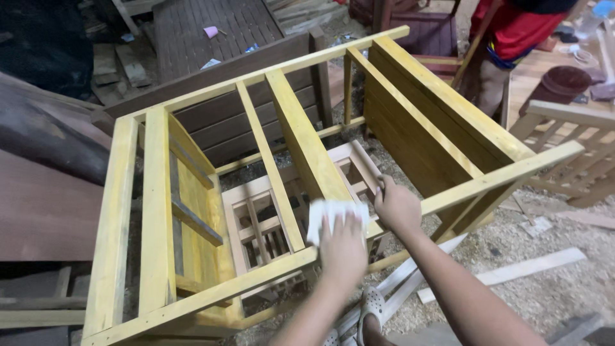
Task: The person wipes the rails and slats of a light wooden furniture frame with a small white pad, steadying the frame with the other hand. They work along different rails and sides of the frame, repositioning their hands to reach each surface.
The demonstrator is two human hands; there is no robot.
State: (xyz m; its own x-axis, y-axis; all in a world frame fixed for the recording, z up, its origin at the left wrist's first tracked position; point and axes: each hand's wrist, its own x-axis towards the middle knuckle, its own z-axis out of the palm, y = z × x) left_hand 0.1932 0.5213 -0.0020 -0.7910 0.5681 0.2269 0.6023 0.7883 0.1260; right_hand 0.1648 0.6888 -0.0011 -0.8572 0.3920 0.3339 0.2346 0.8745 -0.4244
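My left hand (343, 247) lay flat, fingers spread, pressing a white cloth (330, 214) against the near end of the wide slat of the yellow wooden frame (122, 211). Just right of it, my right hand (397, 206) rested on the same frame, fingers curled loosely over the rail. An unpainted frame (256, 221) sat beneath.

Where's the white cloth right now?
In the head view, low centre: the white cloth lies under the left hand on the yellow frame's wide slat.
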